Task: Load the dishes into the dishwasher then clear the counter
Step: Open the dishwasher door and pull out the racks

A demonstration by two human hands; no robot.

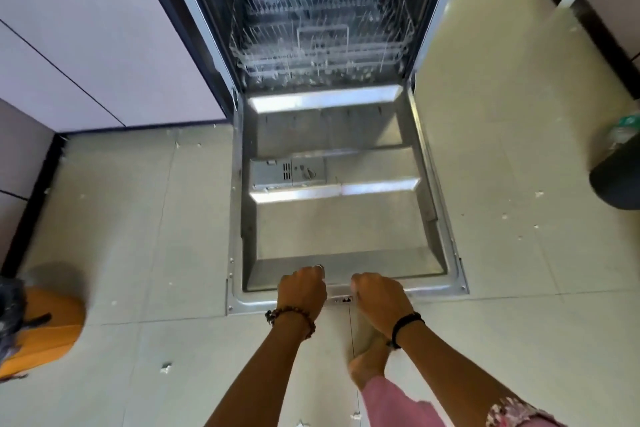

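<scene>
The dishwasher stands open ahead of me, its steel door (343, 225) folded down flat over the floor. My left hand (302, 291) and my right hand (379, 295) both grip the door's near top edge, fingers curled over it, on either side of the latch (343, 300). Inside the tub, the lower wire rack (322, 42) shows no dishes that I can make out. An upper rack sits above it, blurred. No dishes or counter are in view.
White cabinet fronts (86, 45) stand to the left. An orange bin (45, 329) sits on the tiled floor at lower left, a dark round bin (620, 177) at the right edge. My bare foot (369, 364) is just behind the door. Small white scraps litter the floor.
</scene>
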